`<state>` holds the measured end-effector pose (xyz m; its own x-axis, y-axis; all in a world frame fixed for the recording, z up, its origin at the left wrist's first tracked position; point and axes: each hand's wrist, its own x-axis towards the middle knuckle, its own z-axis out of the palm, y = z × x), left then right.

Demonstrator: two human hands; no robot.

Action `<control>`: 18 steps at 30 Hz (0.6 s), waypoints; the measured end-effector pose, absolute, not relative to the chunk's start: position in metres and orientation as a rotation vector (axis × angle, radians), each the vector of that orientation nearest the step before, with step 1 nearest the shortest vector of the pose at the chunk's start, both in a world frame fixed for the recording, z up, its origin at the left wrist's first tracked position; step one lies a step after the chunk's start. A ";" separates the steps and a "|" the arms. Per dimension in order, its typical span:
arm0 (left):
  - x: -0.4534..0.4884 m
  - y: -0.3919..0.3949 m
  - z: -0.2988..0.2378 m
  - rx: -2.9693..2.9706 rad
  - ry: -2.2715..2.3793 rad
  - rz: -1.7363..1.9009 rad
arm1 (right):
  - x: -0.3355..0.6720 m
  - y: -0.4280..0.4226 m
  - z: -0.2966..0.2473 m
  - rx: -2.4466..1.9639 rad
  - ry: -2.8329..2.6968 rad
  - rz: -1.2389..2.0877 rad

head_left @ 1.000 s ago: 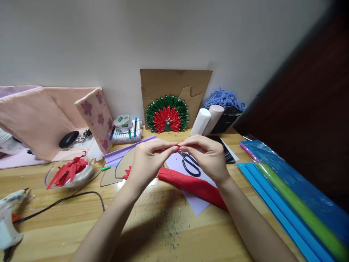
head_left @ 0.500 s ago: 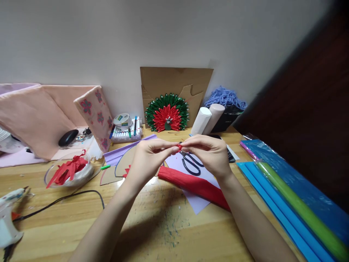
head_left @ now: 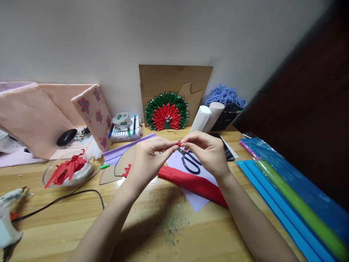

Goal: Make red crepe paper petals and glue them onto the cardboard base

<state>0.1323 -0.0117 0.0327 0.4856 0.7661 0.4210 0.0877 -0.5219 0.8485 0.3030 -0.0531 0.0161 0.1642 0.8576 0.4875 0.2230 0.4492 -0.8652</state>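
Above the counter [head_left: 163, 233], mid-frame: left hand [head_left: 148, 162] and right hand [head_left: 208, 154] meet fingertip to fingertip. Each grip is pressed together on the same red paper piece [head_left: 179, 144], thumb and forefinger pinching it from opposite ends. The piece is held clear of the surface, over the scissors [head_left: 189, 163]. Only a sliver of it shows between the fingers.

Handling, judged: likely the same stuff as the red crepe roll [head_left: 192, 182] lying below, so near weightless, soft, easily crushed or torn. The surface looks matte and should not slip. Best taken at its ends with fingertips only and light pressure; a full-hand hold would flatten it.

Counts:
- red paper piece in hand: 1
- scissors: 1
- red crepe roll: 1, on a lilac sheet [head_left: 197, 203]
- clear bowl [head_left: 51, 180] of red cuttings: 1; cuttings too tangled to count
- glue gun [head_left: 9, 218]: 1, at the left edge
- pale tubes [head_left: 201, 119] leaning by the wall: 2
- green roll [head_left: 294, 203]: 1, lying on blue sheets
- fan ornament [head_left: 167, 115], red and green: 1
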 end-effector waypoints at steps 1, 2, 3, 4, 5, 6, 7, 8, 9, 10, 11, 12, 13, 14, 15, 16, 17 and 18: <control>0.132 -0.012 0.033 1.936 0.711 1.068 | 0.304 -0.053 0.016 -1.052 -1.360 0.605; 0.132 -0.012 0.033 1.939 0.716 1.067 | 0.305 -0.054 0.017 -1.050 -1.360 0.609; 0.132 -0.012 0.034 1.937 0.723 1.066 | 0.306 -0.054 0.017 -1.043 -1.368 0.606; 0.132 -0.012 0.034 1.930 0.727 1.063 | 0.307 -0.055 0.018 -1.031 -1.389 0.593; 0.132 -0.013 0.034 1.916 0.727 1.060 | 0.309 -0.055 0.019 -1.018 -1.422 0.569; 0.132 -0.013 0.035 1.899 0.724 1.055 | 0.310 -0.056 0.019 -1.005 -1.462 0.534; 0.132 -0.013 0.035 1.881 0.719 1.048 | 0.311 -0.056 0.020 -0.992 -1.499 0.492; 0.132 -0.013 0.035 1.868 0.716 1.041 | 0.311 -0.056 0.021 -0.984 -1.527 0.450; 0.132 -0.014 0.035 1.862 0.715 1.036 | 0.311 -0.057 0.022 -0.981 -1.544 0.412; 0.132 -0.014 0.036 1.865 0.715 1.032 | 0.311 -0.057 0.022 -0.983 -1.552 0.383; 0.133 -0.014 0.036 1.873 0.716 1.030 | 0.311 -0.057 0.022 -0.987 -1.554 0.362; 0.133 -0.014 0.036 1.886 0.717 1.031 | 0.311 -0.057 0.022 -0.995 -1.554 0.349; 0.133 -0.014 0.037 1.898 0.716 1.036 | 0.310 -0.057 0.022 -1.003 -1.556 0.341; 0.133 -0.015 0.037 1.910 0.715 1.042 | 0.310 -0.057 0.022 -1.013 -1.560 0.334; 0.133 -0.015 0.037 1.920 0.715 1.047 | 0.309 -0.057 0.023 -1.022 -1.567 0.329; 0.133 -0.015 0.038 1.928 0.716 1.053 | 0.309 -0.057 0.023 -1.031 -1.574 0.323; 0.133 -0.015 0.038 1.932 0.717 1.057 | 0.310 -0.057 0.023 -1.039 -1.583 0.318; 0.133 -0.015 0.038 1.934 0.719 1.058 | 0.310 -0.058 0.024 -1.042 -1.594 0.315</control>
